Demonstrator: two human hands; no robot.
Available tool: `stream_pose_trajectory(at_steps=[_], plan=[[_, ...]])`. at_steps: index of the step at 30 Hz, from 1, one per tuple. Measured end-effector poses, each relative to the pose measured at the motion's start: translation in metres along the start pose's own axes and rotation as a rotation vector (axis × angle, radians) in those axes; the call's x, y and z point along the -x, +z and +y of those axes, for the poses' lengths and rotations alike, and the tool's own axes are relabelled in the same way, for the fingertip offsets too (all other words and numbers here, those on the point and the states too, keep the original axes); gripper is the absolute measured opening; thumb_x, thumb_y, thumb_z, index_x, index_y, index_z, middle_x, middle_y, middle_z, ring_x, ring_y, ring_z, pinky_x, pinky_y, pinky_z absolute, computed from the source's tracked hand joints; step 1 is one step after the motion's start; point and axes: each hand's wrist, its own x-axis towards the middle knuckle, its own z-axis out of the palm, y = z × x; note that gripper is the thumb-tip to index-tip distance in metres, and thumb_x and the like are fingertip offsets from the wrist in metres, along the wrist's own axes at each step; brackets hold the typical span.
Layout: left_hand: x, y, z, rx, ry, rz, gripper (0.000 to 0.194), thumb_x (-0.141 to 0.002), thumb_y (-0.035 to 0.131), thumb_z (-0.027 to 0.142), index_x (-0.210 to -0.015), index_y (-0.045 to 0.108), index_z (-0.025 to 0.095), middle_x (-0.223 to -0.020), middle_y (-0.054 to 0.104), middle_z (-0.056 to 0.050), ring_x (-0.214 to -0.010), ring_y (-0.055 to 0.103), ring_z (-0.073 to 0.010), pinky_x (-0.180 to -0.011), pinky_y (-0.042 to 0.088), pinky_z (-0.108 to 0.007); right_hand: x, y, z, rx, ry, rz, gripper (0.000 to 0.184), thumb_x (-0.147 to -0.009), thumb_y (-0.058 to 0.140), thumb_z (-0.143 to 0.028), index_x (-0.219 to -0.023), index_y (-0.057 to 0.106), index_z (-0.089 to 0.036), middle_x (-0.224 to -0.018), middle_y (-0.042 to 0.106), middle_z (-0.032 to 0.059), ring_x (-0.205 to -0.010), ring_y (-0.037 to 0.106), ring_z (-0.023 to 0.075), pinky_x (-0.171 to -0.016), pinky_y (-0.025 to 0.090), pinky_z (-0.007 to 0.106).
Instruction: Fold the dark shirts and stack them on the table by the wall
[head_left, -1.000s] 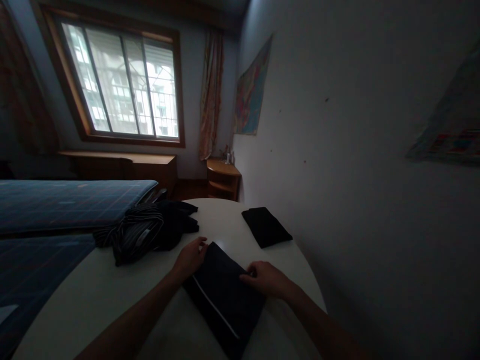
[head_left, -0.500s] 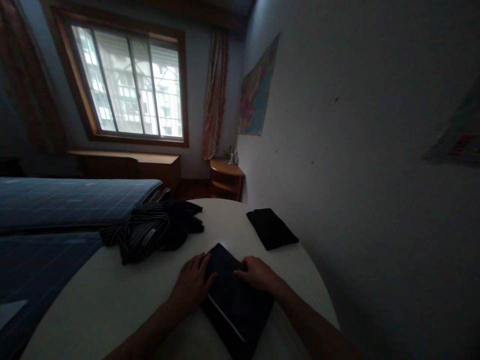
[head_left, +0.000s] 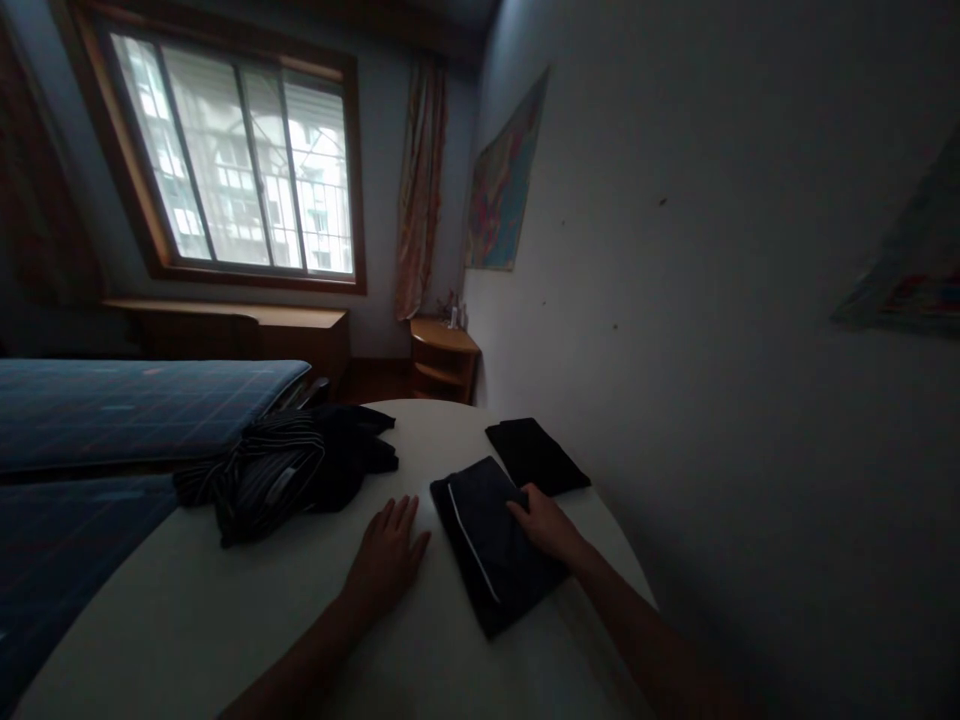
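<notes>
A folded dark navy garment (head_left: 491, 545) with a thin white stripe lies on the white round table (head_left: 247, 610). My right hand (head_left: 549, 522) grips its right edge, thumb on top and the other fingers mostly hidden. To the left of the garment, my left hand (head_left: 386, 555) rests on the tabletop with its fingers spread, holding nothing. Just beyond my right hand is a folded black cloth (head_left: 536, 455), close to the far corner of the navy one. A loose heap of dark clothing (head_left: 289, 470), partly striped, lies at the table's left side.
A bed with a blue checked mattress (head_left: 142, 410) adjoins the table on the left. The white wall (head_left: 712, 430) runs along the right side. Beyond the table stand a wooden corner shelf (head_left: 442, 340) and a desk (head_left: 300, 318) beneath the window (head_left: 240, 160).
The navy garment has moved away from me and to the right, toward the black cloth, with my right hand on it. My left hand has let go of it.
</notes>
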Motion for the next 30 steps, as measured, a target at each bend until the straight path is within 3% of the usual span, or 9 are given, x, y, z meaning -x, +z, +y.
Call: stream_pose_trajectory(at_steps=[5,10,22,30], plan=[[0.001,-0.003,0.001,-0.036,-0.025,-0.092,0.056,-0.098,0.039,0.039,-0.146,0.045,0.01,-0.152,0.044,-0.012,-0.143,0.034,-0.0325,-0.116,0.031,-0.048,-0.019,-0.001,0.016,-0.182,-0.106,0.049,0.027,-0.088,0.059,-0.027,-0.112,0.061,-0.014,-0.117,0.068,0.0131,-0.109,0.064,0.0233,-0.094,0.045,0.032],[0.0,-0.004,0.001,-0.024,-0.028,-0.111,0.057,-0.097,0.037,0.039,-0.146,0.045,0.011,-0.153,0.043,-0.011,-0.145,0.032,-0.0311,-0.117,0.03,-0.048,-0.039,-0.005,0.012,-0.261,-0.209,0.145,0.03,-0.085,0.06,-0.028,-0.113,0.063,-0.018,-0.115,0.07,0.0092,-0.105,0.066,0.0223,-0.095,0.047,0.034],[-0.003,-0.014,0.008,-0.052,-0.079,-0.192,0.057,-0.096,0.037,0.038,-0.147,0.045,0.013,-0.155,0.039,-0.008,-0.146,0.029,-0.0297,-0.118,0.028,-0.046,-0.1,-0.04,-0.007,-0.183,-0.325,0.233,0.029,-0.087,0.061,-0.026,-0.115,0.063,-0.019,-0.118,0.069,0.009,-0.11,0.064,0.0217,-0.1,0.045,0.036],[-0.004,-0.018,0.01,-0.039,-0.1,-0.238,0.057,-0.096,0.039,0.038,-0.147,0.044,0.014,-0.156,0.038,-0.009,-0.146,0.028,-0.031,-0.118,0.028,-0.049,-0.141,-0.07,-0.006,-0.148,-0.377,0.281,0.026,-0.087,0.062,-0.027,-0.112,0.063,-0.02,-0.106,0.073,0.0074,-0.096,0.068,0.0204,-0.091,0.049,0.034]])
